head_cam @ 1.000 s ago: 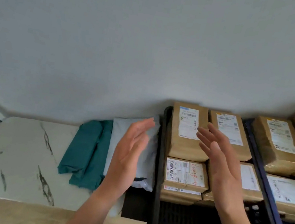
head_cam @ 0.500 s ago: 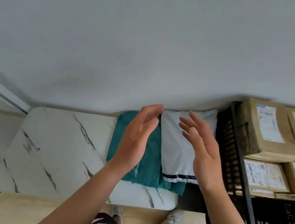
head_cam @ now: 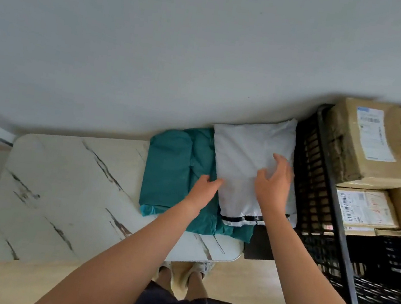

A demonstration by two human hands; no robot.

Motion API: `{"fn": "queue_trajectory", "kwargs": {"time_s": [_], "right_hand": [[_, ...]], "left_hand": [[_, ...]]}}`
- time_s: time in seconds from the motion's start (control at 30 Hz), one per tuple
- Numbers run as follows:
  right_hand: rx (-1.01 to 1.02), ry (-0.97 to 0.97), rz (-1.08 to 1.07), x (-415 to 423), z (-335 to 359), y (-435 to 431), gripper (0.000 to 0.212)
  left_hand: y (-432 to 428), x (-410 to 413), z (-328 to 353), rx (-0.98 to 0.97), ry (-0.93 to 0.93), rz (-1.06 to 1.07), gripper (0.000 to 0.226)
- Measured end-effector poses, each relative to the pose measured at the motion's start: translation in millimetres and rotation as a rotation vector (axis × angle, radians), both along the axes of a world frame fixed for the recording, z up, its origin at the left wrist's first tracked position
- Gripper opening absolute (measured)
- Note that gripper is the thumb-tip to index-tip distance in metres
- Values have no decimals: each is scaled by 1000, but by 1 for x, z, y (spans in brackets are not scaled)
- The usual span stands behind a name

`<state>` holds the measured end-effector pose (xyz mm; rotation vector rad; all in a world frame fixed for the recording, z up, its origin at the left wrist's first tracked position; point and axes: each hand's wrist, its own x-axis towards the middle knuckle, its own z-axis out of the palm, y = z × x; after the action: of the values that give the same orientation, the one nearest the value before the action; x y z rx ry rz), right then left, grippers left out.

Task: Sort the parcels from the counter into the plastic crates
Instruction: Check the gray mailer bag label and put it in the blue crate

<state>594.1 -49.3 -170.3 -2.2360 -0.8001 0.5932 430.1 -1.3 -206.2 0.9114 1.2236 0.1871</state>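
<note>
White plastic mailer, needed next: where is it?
Head view: white mailer lies at the marble counter's right end, atop the teal plastic parcel, beside the black crate.

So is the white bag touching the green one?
Touching. The head view shows the white mailer bag lying partly on top of the teal bag, its left edge and striped bottom end overlapping it.

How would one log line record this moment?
step: taking white parcel | left hand: at its left edge | right hand: on its top | position: on counter, partly over green parcel | grip: unclear
</note>
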Motion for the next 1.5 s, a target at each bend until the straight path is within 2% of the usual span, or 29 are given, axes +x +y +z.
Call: {"fn": "queue_trajectory", "kwargs": {"time_s": [0.03, 0.1, 0.2, 0.33, 0.47, 0.63, 0.8, 0.93, 1.13, 1.37, 1.5], "right_hand": [[-34, -23, -35, 7, -5, -2, 54], [-92, 61, -156, 17, -10, -6, 64], [-115, 189, -234, 28, -15, -9, 76], [-108, 336, -278, 43, -13, -11, 86], [28, 482, -259, 46, 16, -17, 77], [226, 692, -138, 30, 98, -31, 67], [463, 593, -37, 19, 188, -35, 63], [622, 491, 41, 12, 251, -27, 42], [737, 397, 93, 10, 299, -21, 39], [852, 432, 122, 24, 341, -4, 40], [925, 370, 155, 30, 373, 9, 37]], "left_hand": [[-1, 5, -10, -26, -15, 38, 48], [2, 16, -29, -44, -68, 135, 72], [6, 31, -27, -104, -136, 197, 87], [8, 37, -8, -14, -198, 212, 81], [10, 24, 28, 31, -244, 206, 76], [9, -6, 94, 92, -359, 158, 66], [19, -18, 197, 267, -465, 174, 60], [28, -24, 262, 464, -509, 190, 57], [36, -29, 310, 611, -563, 200, 45], [49, -19, 368, 729, -600, 186, 38], [58, -11, 405, 841, -616, 208, 34]]}}
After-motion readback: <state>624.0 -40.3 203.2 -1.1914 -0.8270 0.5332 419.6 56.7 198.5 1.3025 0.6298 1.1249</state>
